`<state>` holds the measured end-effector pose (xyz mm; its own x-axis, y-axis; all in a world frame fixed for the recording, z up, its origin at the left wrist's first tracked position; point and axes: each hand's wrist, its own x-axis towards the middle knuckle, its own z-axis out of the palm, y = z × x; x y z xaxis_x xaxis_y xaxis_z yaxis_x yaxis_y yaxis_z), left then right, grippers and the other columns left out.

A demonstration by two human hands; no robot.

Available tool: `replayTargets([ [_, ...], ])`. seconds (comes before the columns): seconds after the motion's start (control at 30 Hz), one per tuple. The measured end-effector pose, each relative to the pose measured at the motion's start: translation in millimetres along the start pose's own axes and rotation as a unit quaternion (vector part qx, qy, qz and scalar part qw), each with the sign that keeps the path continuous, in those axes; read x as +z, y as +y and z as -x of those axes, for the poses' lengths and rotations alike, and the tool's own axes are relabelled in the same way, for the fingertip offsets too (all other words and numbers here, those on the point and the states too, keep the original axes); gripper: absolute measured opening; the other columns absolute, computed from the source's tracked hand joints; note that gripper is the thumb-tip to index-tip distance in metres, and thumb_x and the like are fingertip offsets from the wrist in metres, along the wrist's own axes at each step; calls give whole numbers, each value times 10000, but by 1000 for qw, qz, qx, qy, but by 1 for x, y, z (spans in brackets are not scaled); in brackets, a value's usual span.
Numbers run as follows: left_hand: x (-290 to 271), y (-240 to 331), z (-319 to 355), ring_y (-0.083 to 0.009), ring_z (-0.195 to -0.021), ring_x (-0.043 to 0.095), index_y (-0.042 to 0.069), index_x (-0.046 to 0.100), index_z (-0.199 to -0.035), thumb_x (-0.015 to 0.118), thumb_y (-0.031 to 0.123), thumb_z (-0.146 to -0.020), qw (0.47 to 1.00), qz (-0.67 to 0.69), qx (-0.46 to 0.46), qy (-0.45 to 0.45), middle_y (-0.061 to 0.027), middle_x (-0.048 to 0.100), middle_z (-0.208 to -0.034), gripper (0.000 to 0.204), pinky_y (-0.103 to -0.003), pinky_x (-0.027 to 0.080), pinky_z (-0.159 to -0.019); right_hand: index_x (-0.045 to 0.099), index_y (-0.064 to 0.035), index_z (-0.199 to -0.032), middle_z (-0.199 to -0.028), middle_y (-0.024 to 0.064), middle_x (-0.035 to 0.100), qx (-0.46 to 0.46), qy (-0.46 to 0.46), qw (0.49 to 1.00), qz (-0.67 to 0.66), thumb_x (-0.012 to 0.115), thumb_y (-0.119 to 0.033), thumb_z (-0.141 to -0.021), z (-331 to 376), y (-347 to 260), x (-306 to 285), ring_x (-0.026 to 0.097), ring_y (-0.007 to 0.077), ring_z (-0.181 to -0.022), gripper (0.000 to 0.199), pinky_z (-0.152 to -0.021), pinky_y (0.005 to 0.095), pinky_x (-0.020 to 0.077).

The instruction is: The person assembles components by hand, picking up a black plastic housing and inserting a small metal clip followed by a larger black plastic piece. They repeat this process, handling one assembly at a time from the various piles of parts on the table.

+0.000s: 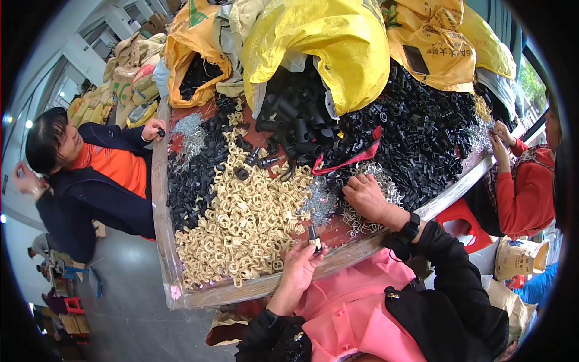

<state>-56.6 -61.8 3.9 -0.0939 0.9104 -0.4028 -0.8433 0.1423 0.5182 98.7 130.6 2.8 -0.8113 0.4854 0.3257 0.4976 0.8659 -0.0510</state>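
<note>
My left hand (298, 267) is closed at the table's front edge, gripping a small black plastic fitting (313, 234) that points upward. A pale beige piece seems to sit on that fitting, partly covered by my fingers. Farther right, my right hand (367, 195) rests at a heap of bent silver metal clips (358, 221), fingers curled down and drawn together. Whatever lies between its fingertips is hidden. Small grey screws (319, 204) are piled between my hands, and a large mound of beige plastic clips (241, 217) spreads to the left.
Black plastic parts (416, 130) cover the table's right side. A yellow sack (356, 54) spills black tubes (295, 114) at the back; a red strap (347, 155) lies before it. A wooden rim (241, 294) borders the table. Co-workers sit left (108, 175) and right (525, 193).
</note>
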Motion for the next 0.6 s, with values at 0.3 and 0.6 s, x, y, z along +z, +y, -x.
replayTargets([
  [0.3,1,-6,9,-219,-821,597,-27,504,-992,522,55,-814,1000,3,2,-2,-161,585,-919,197,-257,513,-689,530,-71,-812,-655,52,521,95,89,969,-212,581,-123,-750,26,5,-13,502,176,-540,95,-501,299,384],
  [0.6,8,-5,2,-207,-826,598,-10,526,-968,534,59,-817,1000,-9,-18,-12,-114,593,-909,166,-238,494,-685,532,-60,-882,-661,25,562,256,-96,612,-742,497,-102,-857,27,-11,-27,502,74,-533,61,-474,198,403],
])
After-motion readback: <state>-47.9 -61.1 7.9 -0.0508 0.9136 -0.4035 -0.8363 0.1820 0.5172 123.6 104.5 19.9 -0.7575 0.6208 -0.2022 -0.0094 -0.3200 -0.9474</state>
